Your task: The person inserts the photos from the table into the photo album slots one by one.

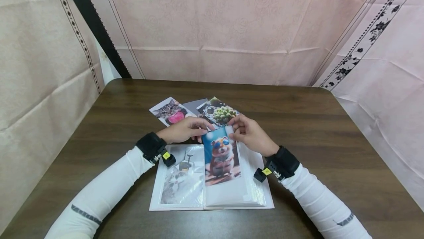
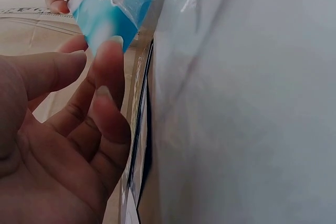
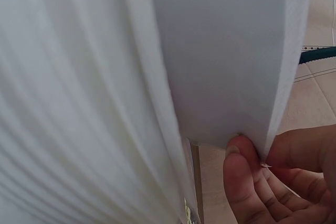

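An open photo album with clear pocket pages lies before me. On its right side a photo of a hamster in sunglasses is partly inside a pocket, its blue top edge raised. My left hand holds that photo's top left corner between thumb and fingers; in the left wrist view, fingertips press against the blue corner. My right hand pinches the top corner of the raised album page, thumb on one face and fingers on the other. The left page holds a pale picture under glossy film.
Behind the album lie a cat photo, a succulent photo and a grey card, partly overlapping. The brown wooden table meets pale patterned cloth at its back edge.
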A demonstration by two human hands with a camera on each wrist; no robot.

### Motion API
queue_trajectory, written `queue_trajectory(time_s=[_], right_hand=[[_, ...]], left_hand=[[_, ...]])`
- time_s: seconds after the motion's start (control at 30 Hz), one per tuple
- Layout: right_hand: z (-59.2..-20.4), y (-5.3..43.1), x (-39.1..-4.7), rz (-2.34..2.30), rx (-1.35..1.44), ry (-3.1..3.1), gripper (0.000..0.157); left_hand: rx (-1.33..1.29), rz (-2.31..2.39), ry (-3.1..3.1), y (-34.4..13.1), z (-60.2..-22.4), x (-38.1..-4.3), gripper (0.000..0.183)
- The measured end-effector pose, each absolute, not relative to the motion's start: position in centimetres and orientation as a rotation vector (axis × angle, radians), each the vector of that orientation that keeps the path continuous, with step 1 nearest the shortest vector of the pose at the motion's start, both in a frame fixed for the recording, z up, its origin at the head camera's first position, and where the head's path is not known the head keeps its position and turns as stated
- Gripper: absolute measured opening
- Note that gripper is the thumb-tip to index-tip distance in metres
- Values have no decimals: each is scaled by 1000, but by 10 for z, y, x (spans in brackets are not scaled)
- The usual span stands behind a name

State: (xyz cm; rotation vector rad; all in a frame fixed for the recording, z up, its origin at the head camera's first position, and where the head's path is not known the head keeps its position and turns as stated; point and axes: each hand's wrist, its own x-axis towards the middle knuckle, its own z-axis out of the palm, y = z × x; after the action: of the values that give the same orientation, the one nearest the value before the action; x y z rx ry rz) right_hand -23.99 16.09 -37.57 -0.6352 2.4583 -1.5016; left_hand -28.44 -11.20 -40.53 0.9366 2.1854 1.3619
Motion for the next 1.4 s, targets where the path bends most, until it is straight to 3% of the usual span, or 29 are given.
queue_trajectory(time_s=[1.4], right_hand=[[-380,162,-239,-1420,-640,2504,15]], left_hand=[[993,1249,2135,-112,-404,-281,24]])
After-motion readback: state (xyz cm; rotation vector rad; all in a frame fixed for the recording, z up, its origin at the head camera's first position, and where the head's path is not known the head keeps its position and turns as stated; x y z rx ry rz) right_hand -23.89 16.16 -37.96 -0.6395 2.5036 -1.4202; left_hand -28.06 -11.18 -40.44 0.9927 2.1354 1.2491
